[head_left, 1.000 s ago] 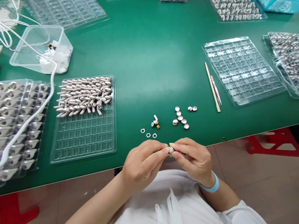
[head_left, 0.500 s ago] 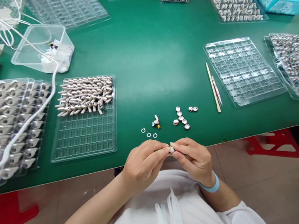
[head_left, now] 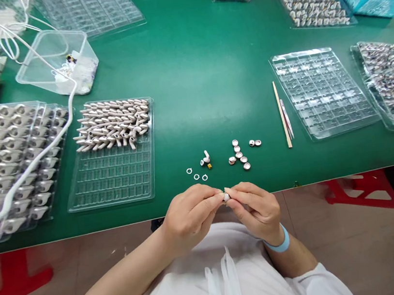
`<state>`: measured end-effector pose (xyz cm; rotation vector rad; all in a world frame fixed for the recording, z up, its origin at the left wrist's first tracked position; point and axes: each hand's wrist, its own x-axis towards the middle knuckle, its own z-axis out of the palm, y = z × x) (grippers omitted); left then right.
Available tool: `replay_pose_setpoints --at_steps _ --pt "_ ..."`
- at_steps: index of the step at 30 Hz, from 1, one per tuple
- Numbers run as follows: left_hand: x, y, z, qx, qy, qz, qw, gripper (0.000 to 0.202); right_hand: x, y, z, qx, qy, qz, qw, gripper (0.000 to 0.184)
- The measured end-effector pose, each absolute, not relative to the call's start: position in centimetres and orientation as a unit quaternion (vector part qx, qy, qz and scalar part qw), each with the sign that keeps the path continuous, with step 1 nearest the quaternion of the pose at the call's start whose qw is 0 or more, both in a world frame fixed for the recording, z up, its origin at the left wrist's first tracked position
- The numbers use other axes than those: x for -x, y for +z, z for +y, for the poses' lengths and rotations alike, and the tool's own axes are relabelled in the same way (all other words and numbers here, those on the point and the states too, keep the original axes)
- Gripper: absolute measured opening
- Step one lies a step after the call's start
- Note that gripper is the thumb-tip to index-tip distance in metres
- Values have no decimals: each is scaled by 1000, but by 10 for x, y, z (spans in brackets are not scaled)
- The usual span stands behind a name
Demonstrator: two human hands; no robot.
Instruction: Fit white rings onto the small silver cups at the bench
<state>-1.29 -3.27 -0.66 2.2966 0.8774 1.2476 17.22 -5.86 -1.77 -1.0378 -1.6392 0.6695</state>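
My left hand (head_left: 191, 216) and my right hand (head_left: 256, 209) meet just off the table's front edge. Between their pinched fingertips is a small white and silver earbud part (head_left: 226, 196), gripped from both sides and mostly covered. Beyond my hands lie several thin white rings (head_left: 196, 177) and a white earbud piece with a stem (head_left: 206, 157), a small yellow piece (head_left: 210, 166) close by it. To the right of these sit several round silver-rimmed caps (head_left: 238, 155), with a pair of small round parts (head_left: 255, 143) farther right.
A tray of stemmed earbud shells (head_left: 120, 177) stands at left, near fuller trays (head_left: 2, 170) crossed by a white cable (head_left: 37, 157). At right are a wooden stick (head_left: 281, 113), tweezers (head_left: 287, 119) and a clear tray (head_left: 324, 93). A clear bin (head_left: 37, 67) stands back left.
Both hands keep the same pinch on the earbud part, with hardly any movement. The whole view has shifted very slightly.
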Motion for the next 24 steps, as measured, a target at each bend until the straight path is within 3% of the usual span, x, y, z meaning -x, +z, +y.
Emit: replay_pose_setpoints --at_steps 8,17,24 --pt "13 -6 -32 -808 450 315 212 19 -174 -22 -58 401 271 -712 509 48" --pt "10 -11 -34 -802 448 323 229 37 -174 -18 -58 421 253 -726 482 33" --pt "9 -19 -32 -809 445 323 208 39 -169 -17 -59 446 270 -715 466 30"
